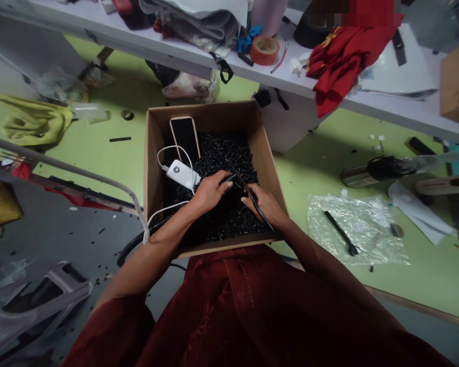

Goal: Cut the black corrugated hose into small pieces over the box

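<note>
A cardboard box [151, 168] sits on my lap, filled with many small black pieces [229, 153]. My left hand [210, 191] is closed around a black flexible tube [137, 242] that trails off to the lower left. My right hand [265, 204] grips black scissors [245, 187], their blades pointing up-left toward the tube's end at my left fingertips. A phone [184, 137] leans against the box's back wall, and a white power bank [182, 173] with a white cable lies beside it.
A white table [183, 48] above the box holds a tape roll [264, 50], red cloth [340, 56] and clutter. On the green floor to the right lie a plastic sheet [363, 224] with a black tool [342, 233] and a metal flask [375, 171]. Yellow cloth [34, 120] lies at the left.
</note>
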Action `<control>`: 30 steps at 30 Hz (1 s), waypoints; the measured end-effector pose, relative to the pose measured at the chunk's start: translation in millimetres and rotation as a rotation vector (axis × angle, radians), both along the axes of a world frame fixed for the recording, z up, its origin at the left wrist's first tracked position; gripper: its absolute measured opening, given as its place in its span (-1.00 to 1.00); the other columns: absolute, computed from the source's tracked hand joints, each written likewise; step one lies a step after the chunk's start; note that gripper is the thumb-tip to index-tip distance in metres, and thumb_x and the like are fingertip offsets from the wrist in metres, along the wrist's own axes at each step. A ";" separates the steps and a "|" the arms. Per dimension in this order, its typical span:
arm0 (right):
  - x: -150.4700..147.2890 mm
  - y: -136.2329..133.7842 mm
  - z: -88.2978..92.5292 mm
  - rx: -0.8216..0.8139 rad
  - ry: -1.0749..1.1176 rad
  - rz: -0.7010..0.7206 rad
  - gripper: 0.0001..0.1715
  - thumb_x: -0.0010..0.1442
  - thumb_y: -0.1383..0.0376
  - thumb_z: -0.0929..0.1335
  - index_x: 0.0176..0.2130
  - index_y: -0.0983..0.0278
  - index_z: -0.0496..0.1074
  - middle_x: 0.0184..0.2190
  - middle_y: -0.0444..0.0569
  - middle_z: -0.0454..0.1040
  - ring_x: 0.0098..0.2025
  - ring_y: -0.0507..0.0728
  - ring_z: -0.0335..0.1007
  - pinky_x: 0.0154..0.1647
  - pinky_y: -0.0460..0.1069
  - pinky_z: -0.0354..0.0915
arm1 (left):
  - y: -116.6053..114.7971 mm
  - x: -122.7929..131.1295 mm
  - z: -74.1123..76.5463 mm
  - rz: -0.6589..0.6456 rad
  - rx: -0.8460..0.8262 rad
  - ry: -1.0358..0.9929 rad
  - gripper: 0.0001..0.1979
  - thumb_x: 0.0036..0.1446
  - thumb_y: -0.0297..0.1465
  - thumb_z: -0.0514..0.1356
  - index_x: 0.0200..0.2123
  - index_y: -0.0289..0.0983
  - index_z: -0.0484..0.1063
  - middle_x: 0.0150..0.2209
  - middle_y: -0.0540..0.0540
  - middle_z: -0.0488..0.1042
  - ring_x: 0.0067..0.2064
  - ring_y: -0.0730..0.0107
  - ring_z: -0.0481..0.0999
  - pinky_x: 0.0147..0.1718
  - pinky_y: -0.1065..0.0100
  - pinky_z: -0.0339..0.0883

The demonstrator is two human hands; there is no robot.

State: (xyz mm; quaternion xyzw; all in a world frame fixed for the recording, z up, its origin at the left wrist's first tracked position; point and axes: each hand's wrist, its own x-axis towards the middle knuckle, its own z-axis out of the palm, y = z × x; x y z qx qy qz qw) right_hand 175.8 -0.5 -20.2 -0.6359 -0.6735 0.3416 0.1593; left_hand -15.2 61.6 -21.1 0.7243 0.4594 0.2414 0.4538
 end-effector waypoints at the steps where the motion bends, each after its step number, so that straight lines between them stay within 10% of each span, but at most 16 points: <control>1: -0.6 0.0 1.6 -0.008 -0.009 -0.004 -0.70 0.19 0.19 0.25 -0.09 0.22 0.32 -0.22 0.00 0.49 -0.20 0.19 0.41 -0.16 0.04 0.25 | 0.1 0.2 0.0 0.001 0.001 -0.001 -0.74 0.20 -0.40 0.08 -0.07 -0.30 0.41 -0.18 -0.09 0.52 -0.16 0.34 0.48 -0.14 0.33 0.34; 19: 0.6 0.0 -10.6 -0.034 -0.260 -0.008 -0.76 0.20 0.18 0.24 -0.16 0.17 0.39 -0.34 -0.03 0.56 -0.28 0.21 0.49 -0.30 -0.03 0.23 | 6.5 -5.8 -12.2 -0.083 0.169 0.387 -0.67 0.20 -0.43 0.07 0.02 -0.27 0.41 -0.03 -0.19 0.50 -0.02 0.21 0.49 -0.01 0.26 0.30; 30: 3.2 -1.2 -5.0 -0.015 -0.016 -0.195 -0.71 0.18 0.10 0.28 -0.14 0.19 0.37 -0.35 -0.04 0.52 -0.31 0.19 0.48 -0.28 0.02 0.32 | 2.7 -8.3 5.0 -0.019 0.115 0.464 -0.62 0.26 -0.31 0.01 0.08 -0.32 0.33 -0.02 -0.24 0.51 -0.02 0.17 0.51 -0.04 0.27 0.31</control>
